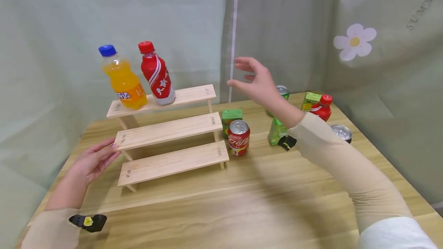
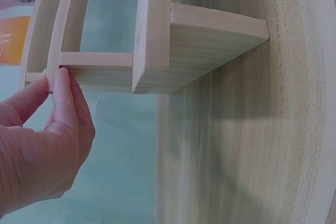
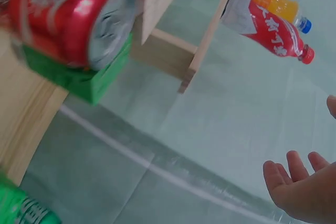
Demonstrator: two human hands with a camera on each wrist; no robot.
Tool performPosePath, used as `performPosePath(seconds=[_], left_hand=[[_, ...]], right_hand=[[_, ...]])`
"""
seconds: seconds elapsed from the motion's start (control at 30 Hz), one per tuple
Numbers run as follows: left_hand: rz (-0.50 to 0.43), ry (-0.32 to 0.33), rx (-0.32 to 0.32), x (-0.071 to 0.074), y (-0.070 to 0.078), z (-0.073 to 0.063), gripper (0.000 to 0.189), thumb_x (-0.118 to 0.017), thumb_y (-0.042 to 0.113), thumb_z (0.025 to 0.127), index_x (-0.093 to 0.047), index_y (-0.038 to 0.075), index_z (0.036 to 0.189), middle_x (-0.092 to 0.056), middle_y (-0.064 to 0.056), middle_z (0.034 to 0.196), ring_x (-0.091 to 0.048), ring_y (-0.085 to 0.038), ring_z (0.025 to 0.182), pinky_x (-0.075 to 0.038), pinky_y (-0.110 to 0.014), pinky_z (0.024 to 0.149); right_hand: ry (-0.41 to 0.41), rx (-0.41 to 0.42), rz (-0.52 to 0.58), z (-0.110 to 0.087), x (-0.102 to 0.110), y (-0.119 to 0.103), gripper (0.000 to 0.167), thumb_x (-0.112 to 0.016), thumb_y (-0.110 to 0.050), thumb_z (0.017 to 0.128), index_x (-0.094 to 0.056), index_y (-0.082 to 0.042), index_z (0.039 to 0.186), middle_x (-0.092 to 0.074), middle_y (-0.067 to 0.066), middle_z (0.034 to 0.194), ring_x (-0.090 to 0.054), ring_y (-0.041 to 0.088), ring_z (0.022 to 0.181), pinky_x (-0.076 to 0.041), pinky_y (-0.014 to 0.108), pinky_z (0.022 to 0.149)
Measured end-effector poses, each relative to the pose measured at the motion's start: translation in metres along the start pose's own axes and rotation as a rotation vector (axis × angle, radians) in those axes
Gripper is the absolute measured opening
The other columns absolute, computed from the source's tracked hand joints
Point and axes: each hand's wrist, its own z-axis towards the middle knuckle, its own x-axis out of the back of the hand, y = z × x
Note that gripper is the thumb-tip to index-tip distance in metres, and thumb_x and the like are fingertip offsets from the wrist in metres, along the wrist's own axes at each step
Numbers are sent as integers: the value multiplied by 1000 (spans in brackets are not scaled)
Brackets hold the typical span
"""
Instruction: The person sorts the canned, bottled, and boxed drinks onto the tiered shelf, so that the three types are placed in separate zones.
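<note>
1. Right sleeve [image 1: 360,180], pale and reaching in from 4 o'clock in the head view, lies nearest; the left sleeve [image 1: 52,228] enters at 8 o'clock. Each wears a black clip [image 1: 88,222].
2. Wooden rack [image 1: 173,160], three stepped shelves, stands on the worktop [image 1: 221,214], towards 8 o'clock from the head view's centre. The directions in items 3 to 6 take the rack as the dial's centre.
3. At about 8 to 9 o'clock, the left hand [image 1: 91,162] grips the rack: thumb and fingers pinch the left end of the middle shelf.
4. At 2 o'clock, the right hand [image 1: 257,80] is raised in the air above the worktop, fingers loosely bent and spread from the thumb, holding nothing.
5. Both bottles stand upright on the top shelf: the orange bottle [image 1: 126,83] at 11 o'clock, blue-capped, and the red bottle [image 1: 157,74] at 12, red-capped.
6. At 3 o'clock, just beside the rack, stands a red can [image 1: 238,141], with a green box [image 1: 230,116] right behind it. Further out that way is a light-green box [image 1: 276,131].
7. Around the right arm, towards 3 o'clock in the head view, a green can [image 1: 283,90], a yellow-green box [image 1: 310,98], a second red-capped bottle [image 1: 322,108] and a dark can [image 1: 342,131] are partly hidden.
</note>
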Motion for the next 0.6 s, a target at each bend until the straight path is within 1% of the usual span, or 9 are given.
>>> performPosePath(seconds=[0.13,0.3,0.5,0.6], left_hand=[[-8,8,2,0,-1,-2,31,-54,-7,92,-77,12,87,-73,-5,84,-71,-16,77,-61,-23,73],[-15,9,3,4,-1,-5,28,-56,-6,91,-77,12,88,-73,-5,84,-71,-16,77,-61,-24,73],[-21,-25,-4,7,-2,-6,30,-53,-7,92,-77,11,90,-73,-5,87,-71,-16,79,-60,-24,74],[-13,-17,4,5,-1,-5,29,-54,-6,92,-77,12,91,-73,-5,87,-71,-16,79,-60,-23,74]], right_hand=[[37,-13,-25,-11,15,12,59,-76,-12,81,-49,-6,133,-55,10,134,-49,21,125,-45,36,107],[91,-39,-59,-23,34,28,57,-74,-12,83,-49,-5,133,-54,11,134,-49,22,125,-44,39,107],[185,-85,-78,-40,57,46,57,-73,-13,85,-47,-3,134,-51,13,135,-46,24,127,-42,40,110],[240,-120,-114,-49,69,58,59,-73,-14,84,-45,-3,135,-51,13,136,-46,24,128,-43,40,109]])
